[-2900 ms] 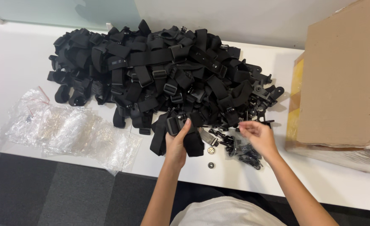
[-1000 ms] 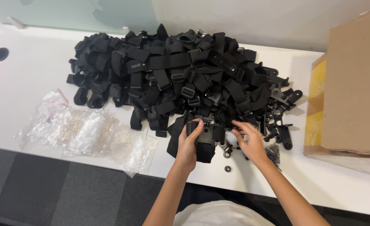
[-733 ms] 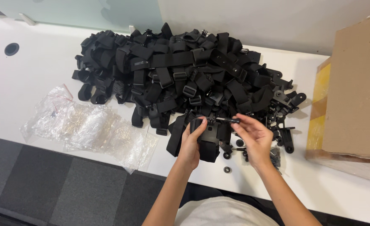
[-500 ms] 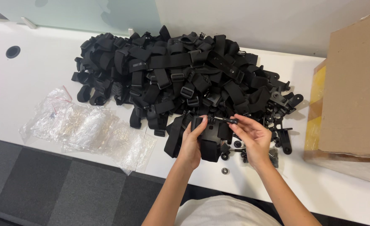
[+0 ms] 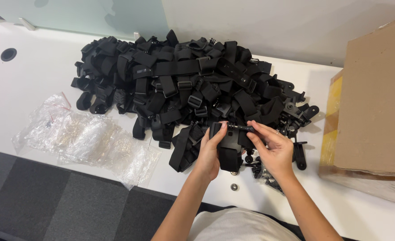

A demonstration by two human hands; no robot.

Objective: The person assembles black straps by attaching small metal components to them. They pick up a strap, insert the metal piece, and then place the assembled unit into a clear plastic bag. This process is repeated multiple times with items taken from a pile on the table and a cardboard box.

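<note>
Two hands: both meet over one black strap mount [image 5: 228,149] at the near edge of the white worktop [image 5: 37,80].
Left hand [image 5: 210,151]: fingers curled round the mount's left side, thumb tip pressed on its top corner; closed in a grip.
Right hand [image 5: 273,149]: thumb and forefinger pinched on a thin black screw [image 5: 241,128] that lies across the top of the mount; other fingers loosely bent.
Mount: held just above the worktop, between the two hands, its strap hanging down toward the person.
Hard to make out: how the screw sits in the mount; the palms hide the mount's sides.
Small black parts [image 5: 263,172]: partly under the right wrist, shapes unclear.
Loose washer [image 5: 234,187]: on the worktop just below the mount.
Heap of black straps [image 5: 184,85]: right behind the hands, touching the mount's far side.
Clear plastic bags [image 5: 86,140]: to the left, well apart.
Cardboard box [image 5: 376,102]: to the right, cut off by the frame.
</note>
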